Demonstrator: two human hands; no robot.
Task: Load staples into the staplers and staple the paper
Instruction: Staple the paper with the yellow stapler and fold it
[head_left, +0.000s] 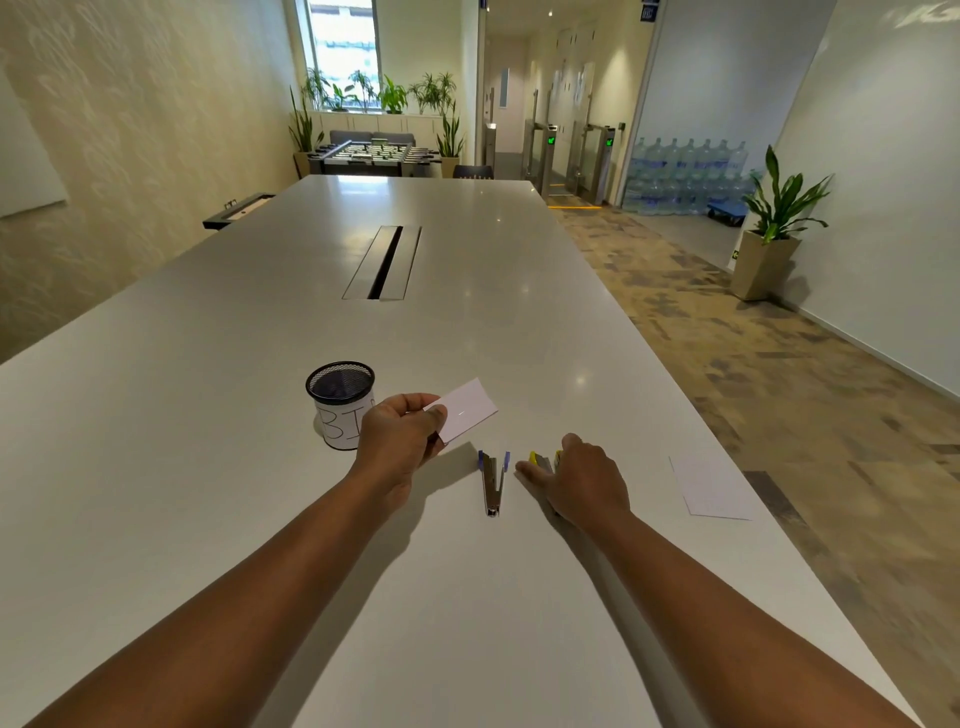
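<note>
White folded paper (465, 410) — pinched by left hand (400, 436), above table (260, 415).

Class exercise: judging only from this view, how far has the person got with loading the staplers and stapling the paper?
Done, apparently: the folded paper pinched in the left hand shows a staple mark. In hand: the right hand rests on the yellow stapler. Left: the blue stapler lies hinged open, and another sheet waits on the table.

A white paper label (337, 423) wrapping the black mesh cup (340, 383) on the bench (260, 441) is showing hand-drawn letters "BI"; the left hand (397, 441) is covering whatever follows. No other writing is legible.
</note>
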